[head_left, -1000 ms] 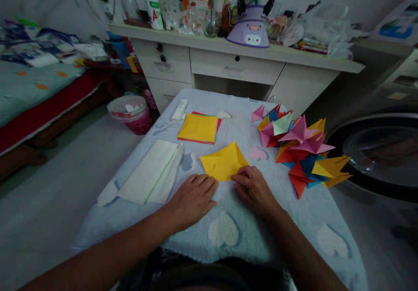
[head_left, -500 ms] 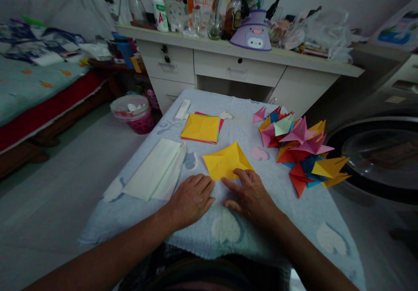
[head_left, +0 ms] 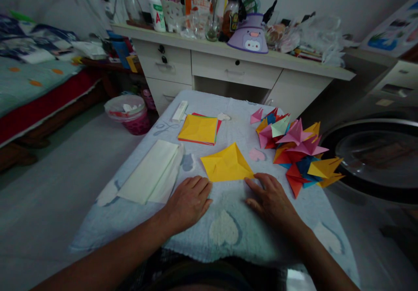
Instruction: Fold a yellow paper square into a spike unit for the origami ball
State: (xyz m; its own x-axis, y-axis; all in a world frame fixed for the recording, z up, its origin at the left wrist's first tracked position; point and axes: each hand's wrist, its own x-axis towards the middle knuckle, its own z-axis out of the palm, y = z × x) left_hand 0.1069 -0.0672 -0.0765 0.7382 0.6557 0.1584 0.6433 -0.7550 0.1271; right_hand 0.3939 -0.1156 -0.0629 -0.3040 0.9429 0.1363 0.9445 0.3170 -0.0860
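Observation:
A folded sheet of yellow origami paper lies on the cloth-covered table in front of me, its long folded edge towards me and a peak pointing away. My left hand rests palm down at its left corner, fingers close together and bent, the fingertips pinning that corner. At the right corner, my right hand touches the paper's edge with its fingertips; these fingers are spread, with the thumb on the cloth.
Beyond the sheet is a stack of coloured square papers. A small white box stands past it. Folded white paper lies at left. Several folded paper shapes are heaped at right. A white desk is behind the table.
My right hand has slid right along the near folded edge, from the middle of the sheet to its right corner. The left hand stays at the left corner. The view has shifted slightly.

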